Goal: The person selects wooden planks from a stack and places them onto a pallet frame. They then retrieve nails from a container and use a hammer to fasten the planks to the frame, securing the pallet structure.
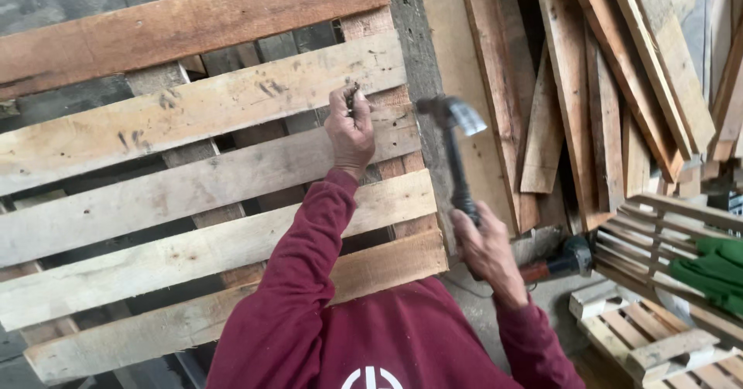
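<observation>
Hands work over a wooden pallet (193,172) that fills the left half of the view, its pale slats running slantwise across darker bearers. The left hand (350,130) is pinched shut on a small dark nail (353,95), holding it against the second slat from the top, near that slat's right end. The right hand (484,250) is well apart from the left, lower and further right, wrapped tightly round the black handle of a hammer (457,137); the hammer's head is raised just beside the left hand, level with the nail and not touching the wood (it is blurred, so its exact tilt cannot be told). Both arms wear dark red sleeves (302,265).

Right of the pallet a stack of loose boards (611,87) leans in disorder. Below them, near the right hand, a power tool (569,259) with a red and black body lies on the floor. Smaller slatted crates (658,342) stand at the lower right, with a green cloth (716,269) draped on one of them.
</observation>
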